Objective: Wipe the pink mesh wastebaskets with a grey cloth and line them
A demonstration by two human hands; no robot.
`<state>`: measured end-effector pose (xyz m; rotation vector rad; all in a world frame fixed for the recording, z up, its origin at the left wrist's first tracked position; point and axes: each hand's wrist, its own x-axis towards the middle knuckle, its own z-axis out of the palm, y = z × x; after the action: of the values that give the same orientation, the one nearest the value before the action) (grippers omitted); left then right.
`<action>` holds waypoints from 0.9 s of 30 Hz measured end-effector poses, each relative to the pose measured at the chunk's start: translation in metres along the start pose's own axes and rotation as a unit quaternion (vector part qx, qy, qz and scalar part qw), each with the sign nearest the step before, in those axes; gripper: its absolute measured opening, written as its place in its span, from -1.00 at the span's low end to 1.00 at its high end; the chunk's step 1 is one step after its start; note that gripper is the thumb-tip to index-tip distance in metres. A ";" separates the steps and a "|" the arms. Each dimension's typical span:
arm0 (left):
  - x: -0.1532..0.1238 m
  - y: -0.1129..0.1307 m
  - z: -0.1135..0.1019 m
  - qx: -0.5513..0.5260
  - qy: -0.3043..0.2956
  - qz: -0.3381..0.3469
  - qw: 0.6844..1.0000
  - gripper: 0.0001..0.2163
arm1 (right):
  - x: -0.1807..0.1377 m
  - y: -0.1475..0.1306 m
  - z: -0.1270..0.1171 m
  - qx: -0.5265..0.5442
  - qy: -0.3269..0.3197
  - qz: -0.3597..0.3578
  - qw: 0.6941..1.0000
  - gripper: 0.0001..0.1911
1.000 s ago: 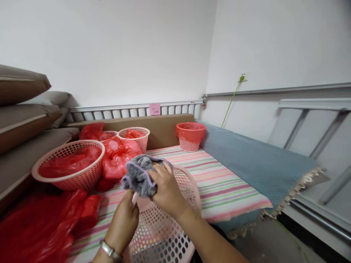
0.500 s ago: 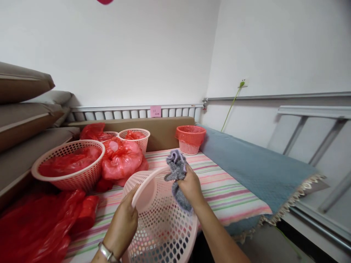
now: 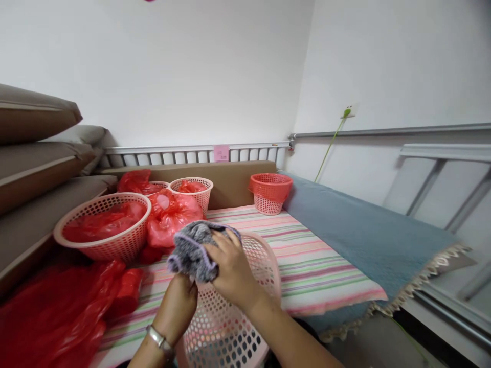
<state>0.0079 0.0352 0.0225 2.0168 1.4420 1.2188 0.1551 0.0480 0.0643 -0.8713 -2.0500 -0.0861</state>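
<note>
My left hand (image 3: 177, 306) grips the near rim of a pale pink perforated basket (image 3: 226, 327), which is tilted towards me over the striped cloth. My right hand (image 3: 230, 273) is closed on a grey fuzzy cloth with a lilac edge (image 3: 190, 250) and presses it on the basket's rim, just above my left hand. A watch sits on my left wrist.
A wide pink basket lined with red plastic (image 3: 103, 230) stands at the left, with red bags (image 3: 171, 217) and two small baskets behind it. A red basket (image 3: 270, 191) stands at the back. A striped cloth (image 3: 314, 266) and a blue blanket (image 3: 364, 230) cover the bed. Cushions are stacked at the left.
My right hand has carried the grey cloth from the basket's far right rim back left to the near rim above my left hand. The basket has tilted lower.
</note>
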 end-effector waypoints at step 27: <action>0.038 0.036 -0.015 -0.008 -0.130 0.021 0.991 -0.51 | -0.010 0.057 -0.053 -0.014 0.063 0.204 0.977 -0.69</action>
<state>0.0198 0.0522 0.0728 2.1133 1.2657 0.9372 0.2310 0.0660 0.0743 -1.2539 -1.7209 0.0544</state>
